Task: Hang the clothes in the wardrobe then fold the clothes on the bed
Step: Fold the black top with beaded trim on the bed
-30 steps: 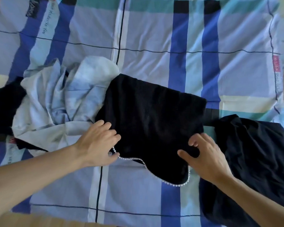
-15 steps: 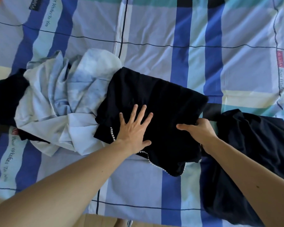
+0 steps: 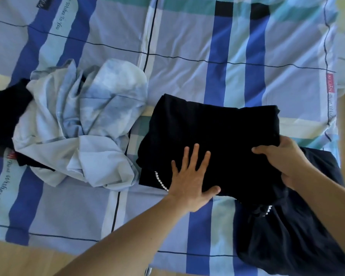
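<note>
While the left hand lies flat with fingers spread on the folded black pearl-trimmed garment, the right hand grips its right edge. Just left sits a crumpled pale blue garment; everything rests on the plaid bedsheet.

A home bedroom; a bed under a blue checked sheet; loose clothes strewn across it.
</note>
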Tool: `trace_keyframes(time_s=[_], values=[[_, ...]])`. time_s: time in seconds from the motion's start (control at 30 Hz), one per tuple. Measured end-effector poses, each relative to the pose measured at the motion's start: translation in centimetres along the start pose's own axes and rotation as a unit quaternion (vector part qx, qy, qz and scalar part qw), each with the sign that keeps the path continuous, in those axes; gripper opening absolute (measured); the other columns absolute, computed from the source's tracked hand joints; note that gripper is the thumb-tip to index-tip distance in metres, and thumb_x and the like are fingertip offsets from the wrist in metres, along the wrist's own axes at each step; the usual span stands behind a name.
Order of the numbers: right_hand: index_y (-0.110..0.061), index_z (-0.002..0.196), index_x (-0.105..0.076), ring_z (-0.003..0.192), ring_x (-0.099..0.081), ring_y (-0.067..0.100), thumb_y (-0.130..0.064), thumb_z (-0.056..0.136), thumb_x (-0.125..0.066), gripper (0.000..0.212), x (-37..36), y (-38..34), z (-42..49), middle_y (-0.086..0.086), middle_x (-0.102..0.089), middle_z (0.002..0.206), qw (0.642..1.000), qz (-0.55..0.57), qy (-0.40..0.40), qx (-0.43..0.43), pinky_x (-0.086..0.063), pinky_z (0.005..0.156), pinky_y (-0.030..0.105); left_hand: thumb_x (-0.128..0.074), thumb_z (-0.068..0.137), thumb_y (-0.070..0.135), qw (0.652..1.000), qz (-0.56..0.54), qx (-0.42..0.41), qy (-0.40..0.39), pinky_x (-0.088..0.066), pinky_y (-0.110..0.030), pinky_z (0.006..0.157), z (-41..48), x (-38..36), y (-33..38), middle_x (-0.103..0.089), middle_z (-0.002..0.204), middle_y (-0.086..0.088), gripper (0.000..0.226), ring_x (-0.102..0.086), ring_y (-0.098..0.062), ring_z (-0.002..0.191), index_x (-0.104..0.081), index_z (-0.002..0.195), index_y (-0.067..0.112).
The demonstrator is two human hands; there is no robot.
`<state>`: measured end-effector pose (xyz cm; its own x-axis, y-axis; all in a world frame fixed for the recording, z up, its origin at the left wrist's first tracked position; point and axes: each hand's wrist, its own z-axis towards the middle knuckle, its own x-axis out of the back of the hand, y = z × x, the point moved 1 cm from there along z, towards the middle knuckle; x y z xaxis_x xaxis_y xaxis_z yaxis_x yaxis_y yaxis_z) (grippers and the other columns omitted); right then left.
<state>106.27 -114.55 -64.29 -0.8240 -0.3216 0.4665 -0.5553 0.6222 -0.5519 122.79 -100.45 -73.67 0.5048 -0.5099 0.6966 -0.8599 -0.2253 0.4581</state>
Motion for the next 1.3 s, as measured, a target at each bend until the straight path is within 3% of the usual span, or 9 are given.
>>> trace_keyframes(time_s=[0.1, 0.2, 0.3, 0.4, 0.5, 0.6, 0.67, 0.9, 1.3], values=[[-0.014, 0.109, -0.068, 0.083, -0.071, 0.027, -0.007, 0.083, -0.075, 0.028, -0.7, -3.0, -0.9, 0.009, -0.074, 0.098, 0.998, -0.045, -0.024, 0.031, -0.056, 0.078, 0.036, -0.042, 0.097, 0.063, 0.981, -0.191, 0.013, -0.018, -0.006, -0.048, 0.125, -0.1, 1.8, 0.1, 0.013, 0.168, 0.006, 0.077, 0.014, -0.016, 0.154, -0.011, 0.160, 0.032], [-0.016, 0.114, -0.067, 0.094, -0.069, 0.023, -0.035, 0.072, -0.080, 0.047, -4.2, -6.7, -3.3, 0.004, -0.073, 0.105, 0.983, -0.110, -0.074, 0.127, -0.055, 0.087, 0.039, -0.046, 0.101, 0.048, 0.869, -0.486, 0.064, 0.061, -0.036, -0.015, 0.105, -0.7, 5.3, -1.7, -0.056, 0.139, 0.011, 0.040, -0.048, -0.009, 0.135, -0.064, 0.129, 0.025], [-0.011, 0.125, -0.060, 0.103, -0.067, 0.023, -0.030, 0.089, -0.072, 0.043, -9.2, -8.6, -5.8, 0.008, -0.069, 0.112, 0.957, -0.051, -0.265, 0.106, -0.055, 0.089, 0.038, -0.031, 0.105, 0.052, 0.740, -0.628, 0.185, 0.156, -0.049, -0.029, 0.081, -1.9, 9.1, -4.9, -0.076, 0.087, 0.011, 0.051, -0.071, -0.009, 0.085, -0.070, 0.093, 0.023], [-0.023, 0.145, -0.044, 0.115, -0.054, 0.015, -0.029, 0.098, -0.060, 0.050, -13.6, -8.1, -7.6, 0.002, -0.057, 0.136, 0.922, -0.089, -0.376, 0.014, -0.047, 0.090, 0.031, -0.029, 0.100, 0.064, 0.680, -0.669, 0.255, 0.154, -0.057, -0.030, 0.077, -2.9, 11.3, -8.6, -0.079, 0.087, -0.001, 0.065, -0.074, -0.017, 0.086, -0.075, 0.095, 0.018], [-0.017, 0.141, -0.052, 0.113, -0.057, 0.017, -0.025, 0.097, -0.063, 0.047, -16.4, -4.7, -6.1, 0.002, -0.062, 0.128, 0.927, -0.133, -0.349, 0.035, -0.049, 0.094, 0.031, -0.053, 0.090, 0.067, 0.782, -0.522, 0.297, 0.164, -0.055, -0.032, 0.085, -2.6, 10.9, -10.9, -0.074, 0.097, 0.001, 0.053, -0.069, -0.019, 0.097, -0.071, 0.103, 0.019], [-0.018, 0.128, -0.059, 0.100, -0.059, 0.018, -0.019, 0.089, -0.070, 0.041, -15.5, -1.8, -3.4, -0.004, -0.058, 0.106, 0.976, -0.109, -0.100, 0.160, -0.049, 0.088, 0.021, -0.074, 0.071, 0.067, 0.868, -0.370, 0.284, 0.170, -0.051, -0.032, 0.092, -1.6, 9.6, -12.0, -0.064, 0.118, 0.005, 0.073, -0.062, -0.016, 0.110, -0.057, 0.125, 0.021], [-0.025, 0.138, -0.046, 0.112, -0.050, 0.022, -0.019, 0.086, -0.072, 0.059, -14.4, -0.1, -1.9, 0.001, -0.042, 0.122, 0.981, -0.103, -0.016, 0.165, -0.044, 0.103, 0.030, -0.083, 0.064, 0.061, 0.868, -0.396, 0.263, 0.147, -0.049, -0.030, 0.097, -1.1, 9.2, -11.6, -0.061, 0.125, 0.011, 0.085, -0.060, -0.012, 0.114, -0.050, 0.134, 0.026], [-0.046, 0.156, -0.016, 0.131, -0.048, 0.005, -0.005, 0.087, -0.071, 0.098, -14.2, 2.1, -0.6, -0.016, -0.046, 0.146, 0.966, 0.001, -0.172, 0.192, -0.043, 0.106, 0.025, -0.084, 0.078, 0.020, 0.888, -0.410, 0.196, 0.077, -0.039, -0.006, 0.069, -0.4, 9.9, -8.8, -0.058, 0.096, 0.022, 0.056, -0.054, 0.008, 0.085, -0.050, 0.122, 0.031], [-0.043, 0.152, -0.033, 0.137, -0.041, -0.005, 0.009, 0.085, -0.065, 0.091, 12.2, 7.6, -9.4, -0.022, -0.048, 0.144, 0.963, -0.008, 0.007, 0.269, -0.034, 0.113, 0.022, -0.083, 0.079, 0.013, 0.842, -0.536, 0.017, 0.062, -0.052, -0.018, 0.093, -4.2, 5.5, 16.5, -0.070, 0.117, 0.018, 0.059, -0.064, 0.003, 0.110, -0.057, 0.129, 0.032]])
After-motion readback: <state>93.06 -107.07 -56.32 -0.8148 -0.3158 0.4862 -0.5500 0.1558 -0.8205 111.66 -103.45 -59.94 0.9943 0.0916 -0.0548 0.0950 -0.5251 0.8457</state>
